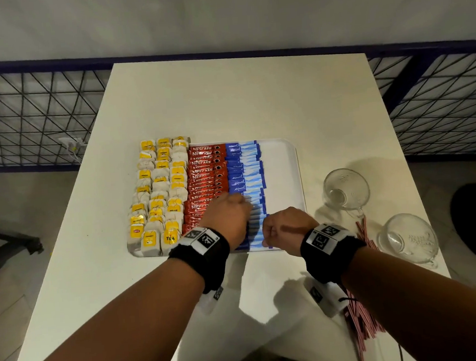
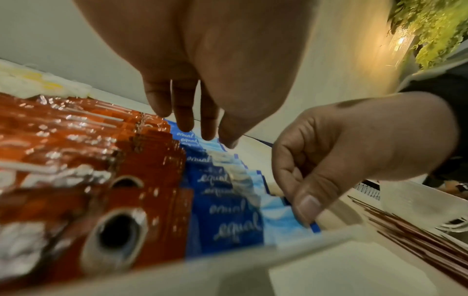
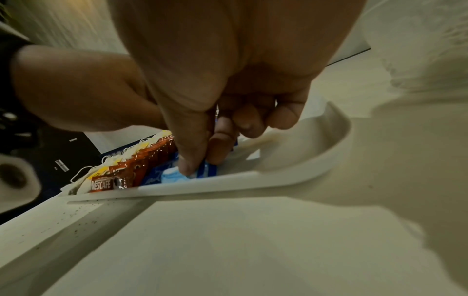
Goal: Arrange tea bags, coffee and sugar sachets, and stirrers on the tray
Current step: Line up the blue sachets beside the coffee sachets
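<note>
The sugar sachets (image 1: 246, 176) are laid in an overlapping column on the tray (image 1: 282, 159), just right of the red coffee sachets (image 1: 205, 177), which lie beside the tea bags (image 1: 158, 195) at the tray's left. A strip of the tray right of the sugar column is bare. The stirrers (image 1: 362, 321) are not yet on the tray; they are seen on the table (image 1: 224, 96) well to its right, near its front corner.

The right hand (image 1: 284, 229) is curled, and the nearest sachet's right edge is pinched between thumb (image 3: 190, 156) and forefinger at the tray's near rim. The left hand (image 1: 228, 215) is held over the column with straight fingers (image 2: 185, 112) pointing down; whether the tips touch the paper cannot be told.

The sachets are judged light, thin and limp, with loose grains inside, and apt to slide over one another. An edge or corner pinch is best, while neighbours are steadied flat.

The nearest part of the sugar column is hidden under both hands in the head view. The wrist views are blurred. Two glass cups (image 1: 345, 189) lie right of the tray.
</note>
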### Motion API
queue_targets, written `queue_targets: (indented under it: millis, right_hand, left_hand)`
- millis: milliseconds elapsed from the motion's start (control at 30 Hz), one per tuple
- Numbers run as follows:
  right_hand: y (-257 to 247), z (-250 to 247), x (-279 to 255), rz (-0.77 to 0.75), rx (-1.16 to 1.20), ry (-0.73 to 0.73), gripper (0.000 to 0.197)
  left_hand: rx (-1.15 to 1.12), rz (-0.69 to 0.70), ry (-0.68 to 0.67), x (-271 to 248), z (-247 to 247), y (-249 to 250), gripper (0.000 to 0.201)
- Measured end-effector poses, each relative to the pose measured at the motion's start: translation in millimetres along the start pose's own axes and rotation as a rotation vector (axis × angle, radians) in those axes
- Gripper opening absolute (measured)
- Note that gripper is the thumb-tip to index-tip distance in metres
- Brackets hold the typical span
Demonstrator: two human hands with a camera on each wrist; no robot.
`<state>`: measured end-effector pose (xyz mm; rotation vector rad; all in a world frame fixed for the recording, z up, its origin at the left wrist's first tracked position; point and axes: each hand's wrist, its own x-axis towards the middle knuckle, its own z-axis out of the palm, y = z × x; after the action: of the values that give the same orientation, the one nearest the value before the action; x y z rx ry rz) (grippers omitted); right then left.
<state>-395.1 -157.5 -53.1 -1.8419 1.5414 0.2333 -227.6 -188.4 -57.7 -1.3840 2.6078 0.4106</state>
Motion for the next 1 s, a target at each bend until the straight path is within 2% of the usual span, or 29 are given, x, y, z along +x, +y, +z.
queue_targets:
  millis: [67, 133, 200, 267, 433, 533, 733, 1000]
  right_hand:
    - [-1, 0, 0, -0.008, 0.001, -0.012, 0.014]
    - [0, 1, 1, -0.006, 0.004, -0.010, 0.017]
    - [0, 1, 1, -0.002, 0.015, 0.005, 0.020]
    - [1, 1, 0, -0.014, -0.005, 0.023, 0.020]
    - [4, 1, -1, -0.052, -0.038, 0.025, 0.016]
    - [7, 2, 0, -0.059, -0.051, 0.024, 0.014]
    - [13, 6, 3, -0.083, -0.072, 0.055, 0.019]
    - [11, 4, 3, -0.067, -0.020, 0.051, 0.015]
  left_hand:
    - [0.034, -0.056, -0.042, 9, -3, -1, 0.046]
    - [0.066, -0.079, -0.183, 15, -6, 0, 0.059]
    - [0.098, -0.077, -0.291, 18, -5, 2, 0.064]
    - [0.112, -0.065, -0.326, 18, -3, 2, 0.065]
    - [0.029, -0.097, -0.275, 34, -16, -5, 0.066]
    - [-0.004, -0.107, -0.308, 49, -20, -10, 0.065]
    - [0.040, -0.083, -0.359, 56, -15, -14, 0.065]
    - [0.069, -0.068, -0.318, 64, -14, -17, 0.073]
